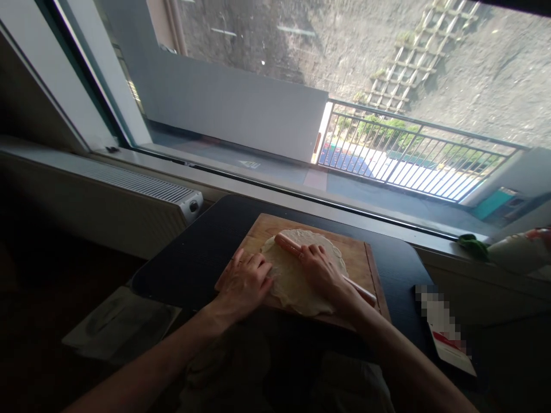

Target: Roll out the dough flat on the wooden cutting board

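Note:
A wide, thin sheet of rolled dough [297, 287] with an uneven edge lies on a wooden board [253, 226]. Across it, slanting from upper left to lower right, rests a wooden rolling pin [286, 244]. My right hand [321, 267] is closed over the middle of the pin, its fingers curled on top. At the left side of the board, my left hand [247, 278] lies with fingers apart and slightly bent, touching the board and the dough's left edge. It holds nothing. My right hand and forearm hide part of the pin and the dough.
The board lies on a dark table [185, 246] below a large window. To the left is a white radiator [107, 183]. A phone-like flat object [450, 338], partly blurred, lies at the table's right edge. Green cloth-like material [472, 246] is on the right by the sill.

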Demonstrator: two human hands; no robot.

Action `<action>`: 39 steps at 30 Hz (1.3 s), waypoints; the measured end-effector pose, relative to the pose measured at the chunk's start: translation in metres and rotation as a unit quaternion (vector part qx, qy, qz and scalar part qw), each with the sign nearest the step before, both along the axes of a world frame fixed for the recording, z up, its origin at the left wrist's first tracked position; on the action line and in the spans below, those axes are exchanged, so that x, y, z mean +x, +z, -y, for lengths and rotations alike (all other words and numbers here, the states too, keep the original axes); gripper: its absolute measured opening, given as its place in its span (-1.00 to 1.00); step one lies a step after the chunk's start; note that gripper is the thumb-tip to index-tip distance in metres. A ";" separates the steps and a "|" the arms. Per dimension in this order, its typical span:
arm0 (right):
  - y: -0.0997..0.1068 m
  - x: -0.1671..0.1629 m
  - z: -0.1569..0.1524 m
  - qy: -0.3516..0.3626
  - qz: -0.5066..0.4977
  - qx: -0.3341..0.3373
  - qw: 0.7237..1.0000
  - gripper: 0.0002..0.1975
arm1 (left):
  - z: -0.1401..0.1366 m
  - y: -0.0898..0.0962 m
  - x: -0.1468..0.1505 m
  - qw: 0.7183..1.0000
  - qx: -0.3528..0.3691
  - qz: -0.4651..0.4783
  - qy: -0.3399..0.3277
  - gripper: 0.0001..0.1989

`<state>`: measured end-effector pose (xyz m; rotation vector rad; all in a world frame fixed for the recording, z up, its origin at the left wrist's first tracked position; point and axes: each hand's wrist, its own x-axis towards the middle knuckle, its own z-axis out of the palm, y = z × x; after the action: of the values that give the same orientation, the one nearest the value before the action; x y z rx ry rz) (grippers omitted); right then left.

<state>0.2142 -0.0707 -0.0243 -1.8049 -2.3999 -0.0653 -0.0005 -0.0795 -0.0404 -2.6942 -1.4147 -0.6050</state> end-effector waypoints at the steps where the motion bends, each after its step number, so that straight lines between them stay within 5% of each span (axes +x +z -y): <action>1: 0.001 0.001 0.002 0.010 0.001 0.006 1.000 -0.76 | 0.003 -0.001 -0.002 1.000 0.002 0.006 0.002 -0.86; 13: 0.008 0.013 0.024 0.068 -0.017 0.026 0.997 -0.75 | 0.025 0.001 -0.005 0.999 -0.019 0.023 -0.027 -0.84; 24: 0.005 0.061 0.043 0.097 -0.051 0.018 0.994 -0.78 | 0.039 -0.005 0.028 0.992 -0.038 0.052 -0.110 -0.83; 29: 0.004 0.087 0.070 0.126 -0.074 0.008 0.989 -0.63 | 0.021 -0.002 0.026 0.995 -0.030 0.079 -0.059 -0.82; 39: 0.017 0.086 0.094 0.199 -0.095 -0.079 0.972 -0.70 | -0.010 0.001 0.024 0.996 -0.070 0.023 -0.049 -0.89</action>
<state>0.3001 -0.1646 -0.0069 -1.2757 -2.6304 0.3313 0.0235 -0.0699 -0.0398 -2.8907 -1.3910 -0.5985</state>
